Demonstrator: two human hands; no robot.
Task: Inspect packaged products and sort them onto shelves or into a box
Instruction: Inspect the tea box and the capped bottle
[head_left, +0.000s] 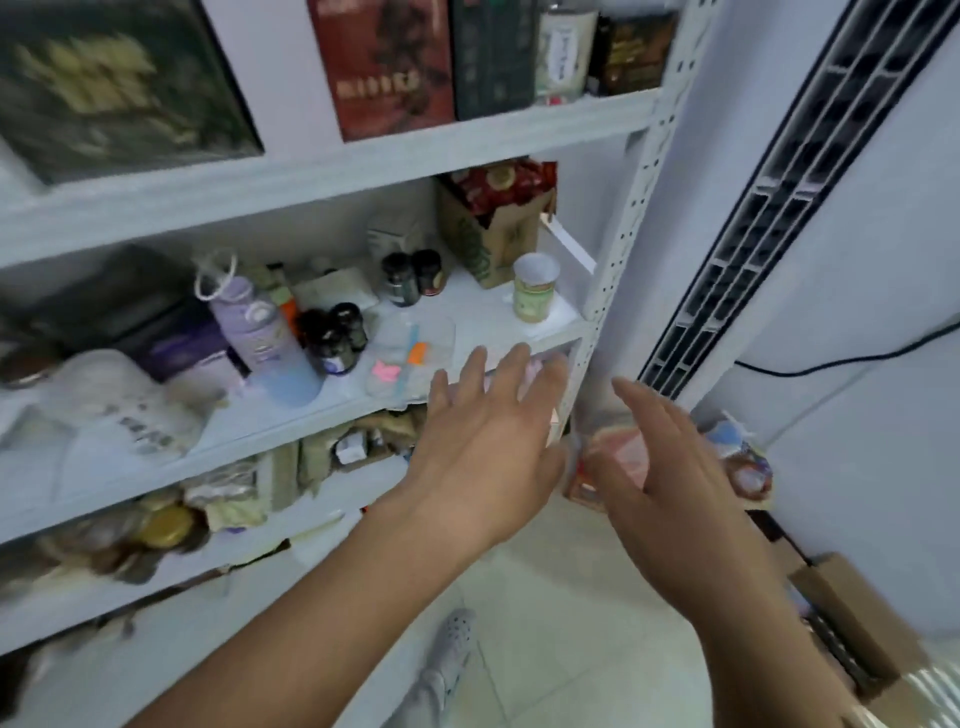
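Observation:
My left hand (488, 441) reaches toward the right end of the white shelf unit (322, 410), fingers spread and straight, holding nothing. My right hand (670, 457) is stretched out beside it, fingers straight, also holding nothing. Between and beyond the hands, low by the shelf post, lies a blurred pink and red package (621, 452). On the middle shelf stand a green paper cup (535, 286), dark bottles (332, 332), a lilac water bottle (260, 332) and an open carton of red packets (493, 223).
A tall white air conditioner (831, 208) with a dark grille stands to the right of the shelves. A cardboard box (852, 623) sits on the floor at the lower right. Boxed goods (389, 62) fill the top shelf. A shoe (452, 639) shows on the tiled floor.

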